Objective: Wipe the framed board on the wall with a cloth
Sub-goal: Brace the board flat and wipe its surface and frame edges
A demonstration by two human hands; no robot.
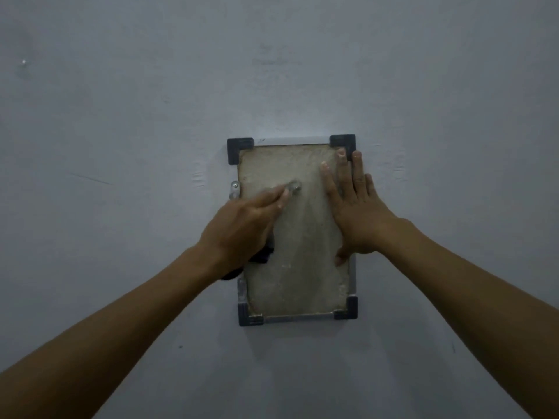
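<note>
Head view: framed board [298,267] hangs upright on the grey wall [121,116], dark corner caps [240,149] at all four corners, panel dull and streaked with grime. Left hand [242,225] lies over the board's left-middle, fingers curled; fingertips pinch a small pale wad [294,186], probably the cloth, against the panel. A dark scrap [262,256] shows under its palm, identity unclear. Right hand [355,207] lies flat on the board's right edge, fingers spread and straight, fingertips near the upper right cap, holding nothing. Small metal bracket [234,190] sits on the board's left edge, just above the left hand. Judgement: wiping is under way and much grime remains. Do it well by keeping the right hand bracing, spreading the cloth wider, overlapping strokes top to bottom, working into corners, avoiding the bracket.
</note>
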